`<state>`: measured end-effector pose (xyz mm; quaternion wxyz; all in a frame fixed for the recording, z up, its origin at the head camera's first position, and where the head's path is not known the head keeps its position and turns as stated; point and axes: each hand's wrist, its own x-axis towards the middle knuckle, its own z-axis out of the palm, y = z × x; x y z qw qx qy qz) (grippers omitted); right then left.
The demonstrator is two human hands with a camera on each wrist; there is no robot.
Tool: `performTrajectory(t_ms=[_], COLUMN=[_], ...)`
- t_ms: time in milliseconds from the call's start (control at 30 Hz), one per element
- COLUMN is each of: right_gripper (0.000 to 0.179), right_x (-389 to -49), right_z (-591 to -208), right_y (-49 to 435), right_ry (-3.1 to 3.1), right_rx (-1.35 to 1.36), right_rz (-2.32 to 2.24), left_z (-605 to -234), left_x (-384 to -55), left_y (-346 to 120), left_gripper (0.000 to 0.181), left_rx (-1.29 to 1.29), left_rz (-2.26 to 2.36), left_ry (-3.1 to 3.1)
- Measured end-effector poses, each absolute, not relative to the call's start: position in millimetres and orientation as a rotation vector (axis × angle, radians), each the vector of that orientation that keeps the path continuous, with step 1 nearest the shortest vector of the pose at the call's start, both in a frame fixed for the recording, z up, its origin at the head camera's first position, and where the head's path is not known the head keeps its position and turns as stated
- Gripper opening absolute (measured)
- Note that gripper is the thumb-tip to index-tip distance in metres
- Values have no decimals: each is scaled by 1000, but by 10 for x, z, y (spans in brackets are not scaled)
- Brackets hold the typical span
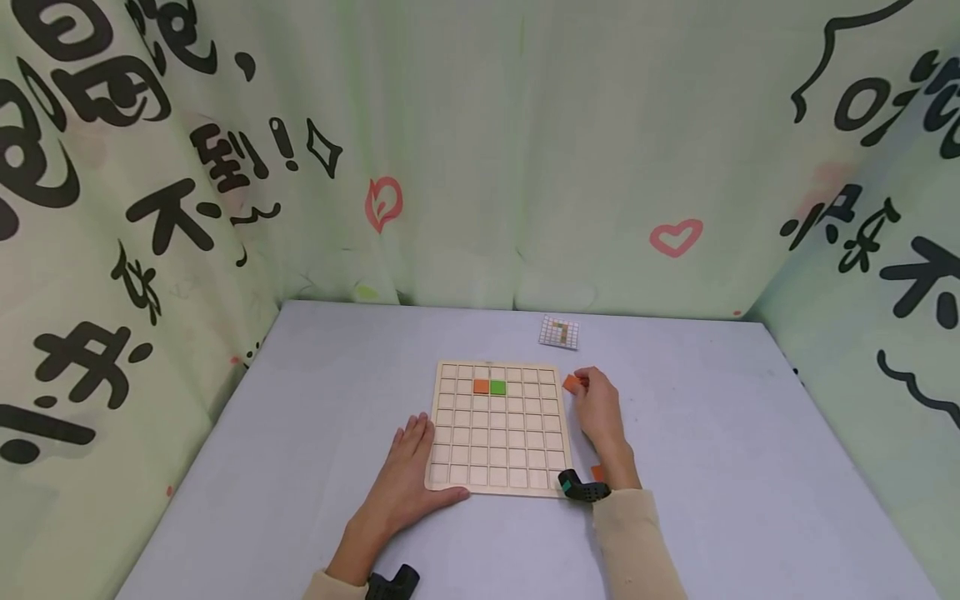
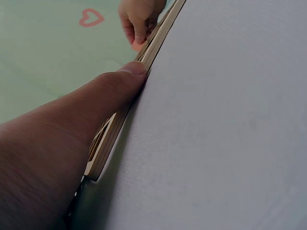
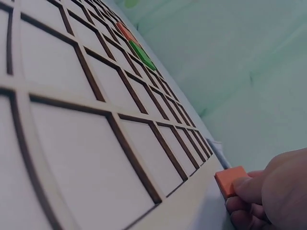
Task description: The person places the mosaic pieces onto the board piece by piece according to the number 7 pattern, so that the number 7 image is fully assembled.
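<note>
A square wooden grid board (image 1: 487,437) lies on the table in the head view. An orange tile (image 1: 481,387) and a green tile (image 1: 498,387) sit side by side in its second row from the back. My left hand (image 1: 408,467) rests at the near left corner, fingers straight along the left side and thumb on the front edge. Just off the board's right side, my right hand (image 1: 602,417) pinches another orange tile (image 3: 230,179) between thumb and fingers. One more orange piece (image 1: 597,473) shows beside the right wrist, partly covered by it.
Behind the board's far right corner lies a small card (image 1: 559,332) printed with a grid and a coloured pattern. A pale cloth covers the table (image 1: 712,450). Curtains (image 1: 465,150) with writing and hearts stand around the back and sides.
</note>
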<state>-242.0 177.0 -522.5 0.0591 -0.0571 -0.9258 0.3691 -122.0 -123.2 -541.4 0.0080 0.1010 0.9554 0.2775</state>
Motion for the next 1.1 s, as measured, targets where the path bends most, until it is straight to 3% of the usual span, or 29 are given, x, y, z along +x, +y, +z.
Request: performTrajectory(t_ms=[1100], right_gripper=[27], right_x=[-2427], right_z=[-5199], right_y=[1644], right_ry=[-2702], right_rx=[-31], right_rz=[1173], left_z=[-5422], left_x=[-1234], left_y=[-1232], left_gripper=[117], left_rx=[302], left_rz=[857], left_ry=[2976])
